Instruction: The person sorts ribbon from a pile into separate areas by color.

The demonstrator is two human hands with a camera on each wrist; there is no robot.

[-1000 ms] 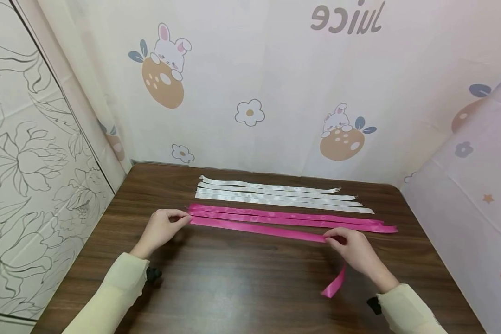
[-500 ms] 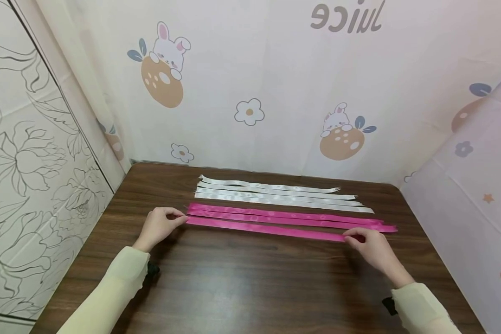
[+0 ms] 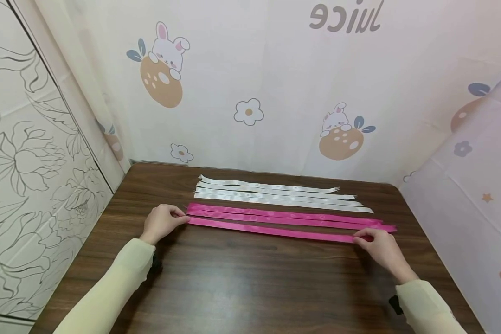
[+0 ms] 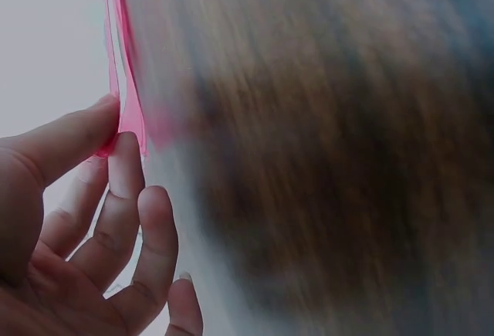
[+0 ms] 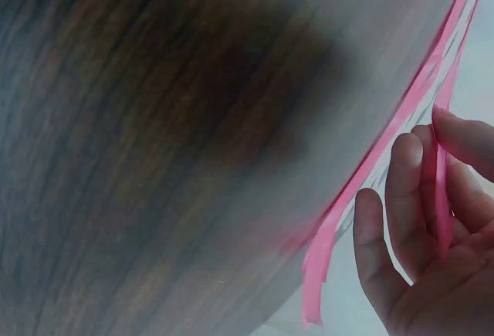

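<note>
A pink satin ribbon (image 3: 271, 230) is stretched between both hands, just in front of other pink ribbons (image 3: 275, 217) on the table. My left hand (image 3: 163, 223) pinches its left end between thumb and forefinger; in the left wrist view the left hand (image 4: 100, 212) shows the other fingers loosely bent. Toward the other end, my right hand (image 3: 382, 250) pinches the ribbon. In the right wrist view a short tail of the held ribbon (image 5: 442, 205) runs down along the palm of the right hand (image 5: 432, 228).
Behind the pink ribbons lie several white ribbons (image 3: 271, 195), roughly parallel, near the back of the dark wooden table (image 3: 234, 287). A printed curtain (image 3: 250, 69) hangs at the table's back edge. A flower-patterned panel (image 3: 29, 162) stands on the left.
My right hand has moved right along the ribbon, so the stretch between the hands is longer. The dangling tail seen earlier no longer shows in the head view. The left hand has barely shifted.
</note>
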